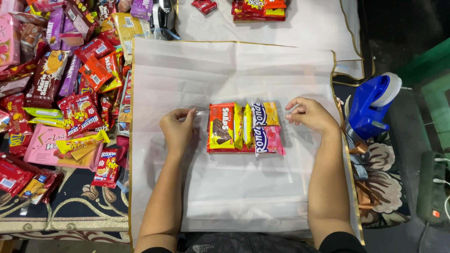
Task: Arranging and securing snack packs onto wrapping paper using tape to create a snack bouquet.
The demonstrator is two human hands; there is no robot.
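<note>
A small bundle of snack packets (243, 127), red, yellow, pink and blue, lies flat in the middle of a white translucent sheet with a gold edge (234, 65). My left hand (177, 129) is just left of the bundle, thumb and forefinger pinched on the end of a thin clear tape strip (202, 112). The strip runs toward the bundle's top edge and is hard to follow across it. My right hand (311, 115) is just right of the bundle at the same height, its fingertips pinched together as if on the other end.
A big heap of loose snack packets (70, 79) covers the patterned mat on the left. A blue tape dispenser (372, 105) and ribbon (361, 157) sit at the right edge. Another packet stack (258, 9) lies at the top, and a power strip (433, 187) at far right.
</note>
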